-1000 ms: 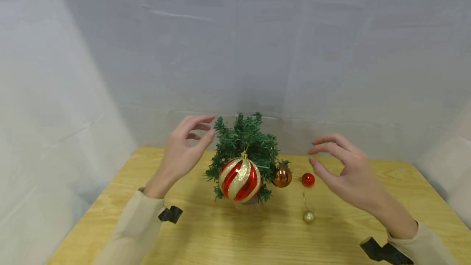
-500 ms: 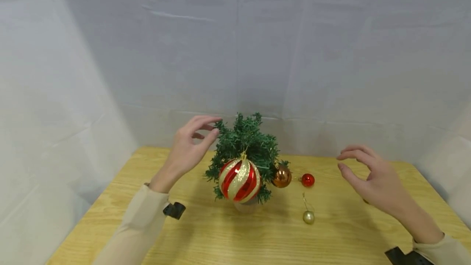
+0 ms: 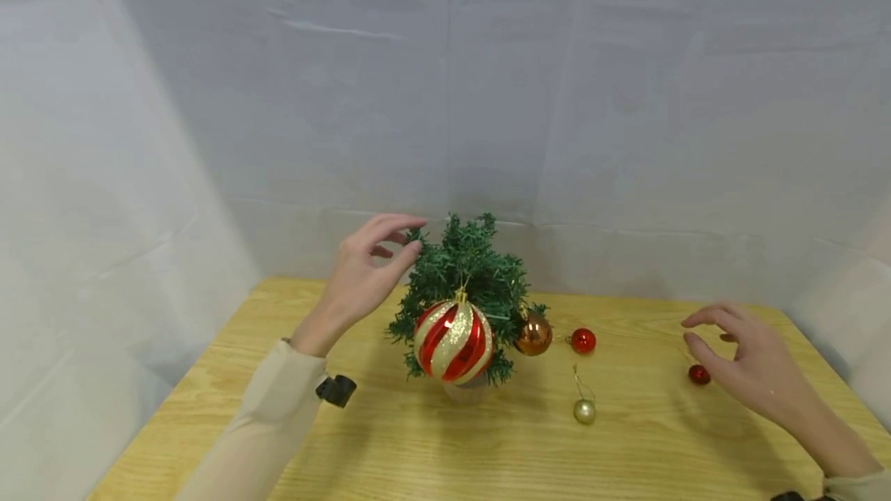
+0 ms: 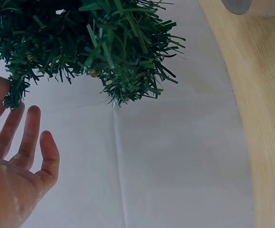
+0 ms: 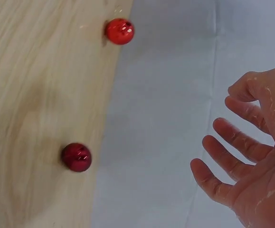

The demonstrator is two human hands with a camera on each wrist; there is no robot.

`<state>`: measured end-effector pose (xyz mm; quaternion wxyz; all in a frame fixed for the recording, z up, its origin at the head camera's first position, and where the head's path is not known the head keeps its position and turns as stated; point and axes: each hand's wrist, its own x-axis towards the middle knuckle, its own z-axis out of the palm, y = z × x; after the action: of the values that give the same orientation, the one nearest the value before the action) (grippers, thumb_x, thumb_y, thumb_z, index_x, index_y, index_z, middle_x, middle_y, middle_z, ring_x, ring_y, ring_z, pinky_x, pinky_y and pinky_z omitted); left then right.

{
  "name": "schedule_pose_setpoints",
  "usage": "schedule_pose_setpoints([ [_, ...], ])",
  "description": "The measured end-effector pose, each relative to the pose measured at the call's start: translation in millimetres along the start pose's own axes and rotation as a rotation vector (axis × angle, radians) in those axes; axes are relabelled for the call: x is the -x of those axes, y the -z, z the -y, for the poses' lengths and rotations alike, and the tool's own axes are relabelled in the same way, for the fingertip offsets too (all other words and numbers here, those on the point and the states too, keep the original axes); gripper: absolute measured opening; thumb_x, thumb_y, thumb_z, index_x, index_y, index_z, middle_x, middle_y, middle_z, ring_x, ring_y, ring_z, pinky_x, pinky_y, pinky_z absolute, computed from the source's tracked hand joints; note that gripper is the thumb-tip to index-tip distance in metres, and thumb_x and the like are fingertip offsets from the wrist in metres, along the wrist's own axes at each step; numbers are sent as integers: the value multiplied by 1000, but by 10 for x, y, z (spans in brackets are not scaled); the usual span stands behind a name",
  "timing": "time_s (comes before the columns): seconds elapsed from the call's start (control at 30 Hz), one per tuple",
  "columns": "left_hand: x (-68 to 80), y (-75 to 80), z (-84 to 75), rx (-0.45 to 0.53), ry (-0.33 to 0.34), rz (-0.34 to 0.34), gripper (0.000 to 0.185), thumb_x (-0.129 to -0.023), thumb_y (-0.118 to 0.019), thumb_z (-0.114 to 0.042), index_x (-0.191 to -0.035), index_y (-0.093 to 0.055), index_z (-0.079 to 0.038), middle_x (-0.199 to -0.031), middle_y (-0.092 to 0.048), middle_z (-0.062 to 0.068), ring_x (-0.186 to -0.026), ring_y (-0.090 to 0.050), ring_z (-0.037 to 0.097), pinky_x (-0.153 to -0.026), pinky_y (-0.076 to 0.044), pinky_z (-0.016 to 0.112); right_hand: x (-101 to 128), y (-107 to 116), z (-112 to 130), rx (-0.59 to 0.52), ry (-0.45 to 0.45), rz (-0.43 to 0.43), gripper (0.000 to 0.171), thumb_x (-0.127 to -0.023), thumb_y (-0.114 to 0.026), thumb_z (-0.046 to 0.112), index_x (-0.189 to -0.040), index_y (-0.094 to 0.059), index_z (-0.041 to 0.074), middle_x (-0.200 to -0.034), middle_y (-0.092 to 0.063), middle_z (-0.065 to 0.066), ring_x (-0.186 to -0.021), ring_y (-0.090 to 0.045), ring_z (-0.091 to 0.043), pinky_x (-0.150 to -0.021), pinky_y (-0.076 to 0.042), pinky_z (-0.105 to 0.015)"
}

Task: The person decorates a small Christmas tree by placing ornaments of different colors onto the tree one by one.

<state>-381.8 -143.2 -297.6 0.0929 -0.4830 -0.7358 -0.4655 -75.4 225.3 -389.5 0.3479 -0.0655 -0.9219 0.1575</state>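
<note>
The little Christmas tree could tip over. The big striped bauble is at its front and may be heavy, so a tug from the left hand might pull it down. That hand is at a branch tip, fingers spread around it; I cannot tell if it pinches it. The right hand has loosely bent fingers, a gap by the thumb, and seems to hold nothing. It is above the surface, by the dark red bauble. That bauble is round, so a bump could make it roll away. So could the bright red bauble and the small gold bauble. A shaken tree could drop the copper bauble.

Count: one tree, two hands, five baubles. One is striped, one copper, two red, one gold. Two are at the tree and three lie on the surface.
</note>
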Motion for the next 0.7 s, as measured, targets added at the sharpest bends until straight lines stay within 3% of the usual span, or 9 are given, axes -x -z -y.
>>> schedule_pose_setpoints([
  [0.1,2,-1,4,10,-4,-19,34,-98,-67,-17,-132,-67,-12,-132,-67,5,-105,-67,21,-89,-56,40,56,6,-108,10,-58,54,19,-87,-76,6,-102,-73,18,-105,-68,-4,-95,-42,23,-64,-48,-15],
  [0.17,4,-2,8,14,-10,-31,33,-98,-68,-16,-130,-68,-12,-130,-67,5,-104,-67,21,-89,-56,39,91,11,-174,29,-97,100,17,-88,-75,8,-103,-74,15,-104,-68,-9,-90,-48,17,-60,-48,-20],
  [0.3,13,1,11,28,-17,-54,30,-97,-69,-13,-126,-70,-12,-126,-69,6,-102,-68,20,-87,-56,38,150,3,-266,86,-174,226,16,-90,-75,14,-106,-74,10,-104,-69,-14,-83,-66,-12,-59,-49,-25],
  [0.4,26,2,15,35,-24,-66,27,-96,-70,-12,-123,-70,-10,-122,-69,5,-100,-68,19,-87,-56,38,171,-9,-315,109,-217,334,19,-92,-75,17,-108,-73,7,-105,-69,-16,-84,-70,-29,-61,-53,-34],
  [0.5,46,2,26,34,-35,-73,26,-95,-71,-12,-121,-71,-9,-120,-69,5,-99,-68,18,-86,-56,40,178,-24,-360,103,-243,412,21,-93,-74,19,-109,-72,5,-105,-70,-16,-85,-70,-31,-64,-56,-44],
  [0.7,78,4,33,33,-69,-98,25,-94,-72,-11,-119,-71,-7,-119,-70,7,-98,-68,18,-86,-57,45,201,-64,-438,123,-239,460,19,-91,-77,19,-104,-73,7,-100,-71,-11,-81,-68,-24,-64,-56,-40],
])
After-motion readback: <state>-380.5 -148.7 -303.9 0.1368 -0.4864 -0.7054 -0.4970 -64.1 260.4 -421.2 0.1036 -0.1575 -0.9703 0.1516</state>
